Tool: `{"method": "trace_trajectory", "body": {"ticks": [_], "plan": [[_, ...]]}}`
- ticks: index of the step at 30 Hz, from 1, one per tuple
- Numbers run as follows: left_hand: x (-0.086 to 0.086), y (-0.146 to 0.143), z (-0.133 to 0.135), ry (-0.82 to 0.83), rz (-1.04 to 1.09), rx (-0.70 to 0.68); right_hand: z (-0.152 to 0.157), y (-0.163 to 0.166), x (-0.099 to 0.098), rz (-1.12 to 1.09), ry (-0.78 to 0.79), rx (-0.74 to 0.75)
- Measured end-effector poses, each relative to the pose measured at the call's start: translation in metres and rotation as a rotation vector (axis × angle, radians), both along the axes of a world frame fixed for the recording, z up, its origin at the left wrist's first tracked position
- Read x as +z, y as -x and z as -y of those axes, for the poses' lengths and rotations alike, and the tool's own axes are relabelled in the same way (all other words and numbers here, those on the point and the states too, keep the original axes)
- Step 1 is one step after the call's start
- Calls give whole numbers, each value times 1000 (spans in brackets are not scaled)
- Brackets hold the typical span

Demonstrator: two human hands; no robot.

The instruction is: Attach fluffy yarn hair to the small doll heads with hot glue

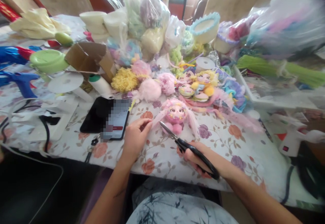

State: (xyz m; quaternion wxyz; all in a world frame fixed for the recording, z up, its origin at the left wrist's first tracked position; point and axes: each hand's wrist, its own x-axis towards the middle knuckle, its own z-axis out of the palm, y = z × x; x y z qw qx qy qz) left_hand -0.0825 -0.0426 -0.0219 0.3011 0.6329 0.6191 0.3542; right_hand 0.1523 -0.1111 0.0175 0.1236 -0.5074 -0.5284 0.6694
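A small doll [174,118] with a pink fluffy body and two long pale pink pigtails sits on the flowered tablecloth in front of me. With fingers pinched together, my left hand [137,134] holds the tip of the doll's left-side pigtail [157,116]. Black-handled scissors [189,149] are gripped in my right hand [200,158]. Their blades look closed or nearly so and point up and left, ending just below that pigtail, in front of the doll. Whether the tip touches the strands I cannot tell.
Two phones [94,115] lie left of my left hand. Pompoms [149,89], more dolls [203,78] and fluffy strips crowd behind the doll. A cardboard box [87,58], a blue glue gun [21,80] and cables are at left; a white tray [266,98] is at right.
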Motion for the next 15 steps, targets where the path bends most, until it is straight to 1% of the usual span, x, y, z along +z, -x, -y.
{"method": "trace_trajectory", "body": {"ticks": [3,7,15], "plan": [[0,-2,-1,4,0,-6,-9,9,-1,42,16,-5],[0,-4,-1,-14,9,-3,-16,13,-2,41,-40,5],[0,-5,2,-17,63,6,-18,14,-3,35,0,-11]]}}
